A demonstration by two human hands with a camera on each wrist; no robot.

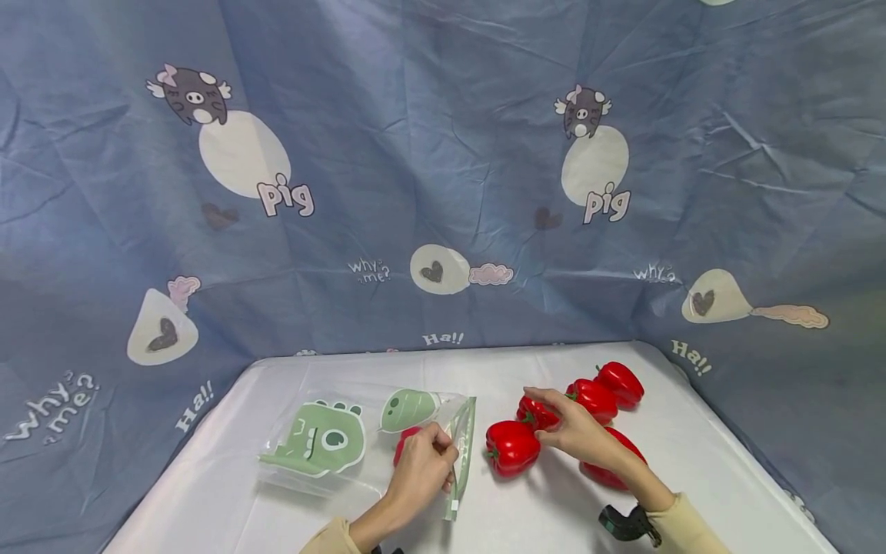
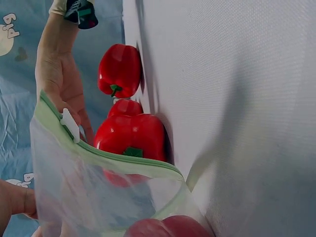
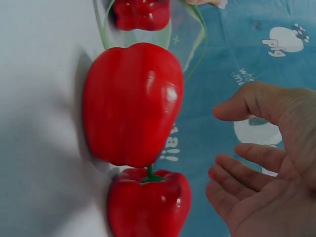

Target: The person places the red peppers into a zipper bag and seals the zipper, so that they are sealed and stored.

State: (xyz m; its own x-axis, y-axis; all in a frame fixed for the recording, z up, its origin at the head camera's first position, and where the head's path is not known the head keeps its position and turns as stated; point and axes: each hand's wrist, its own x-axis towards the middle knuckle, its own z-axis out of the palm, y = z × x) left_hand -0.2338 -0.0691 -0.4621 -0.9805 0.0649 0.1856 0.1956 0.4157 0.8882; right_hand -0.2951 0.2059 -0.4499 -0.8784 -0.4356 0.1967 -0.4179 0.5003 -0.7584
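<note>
A clear zip bag (image 1: 377,485) with green monster prints lies on its side, its green-edged mouth facing right. My left hand (image 1: 421,465) pinches the bag near this mouth. Inside sits one red bell pepper (image 2: 168,228), partly hidden by that hand in the head view. My right hand (image 1: 577,431) hovers over the loose peppers with fingers spread and nothing between them. Nearest to it is a red bell pepper (image 1: 512,448), lying just right of the bag mouth. Another red pepper (image 3: 150,205) lies close behind it in the right wrist view.
More red bell peppers (image 1: 619,385) lie toward the back right, and one pepper (image 1: 612,459) lies partly under the right forearm. A white slider (image 1: 454,505) sits at the near end of the bag's seal. Blue printed cloth (image 1: 443,177) hangs behind the white table (image 1: 540,523).
</note>
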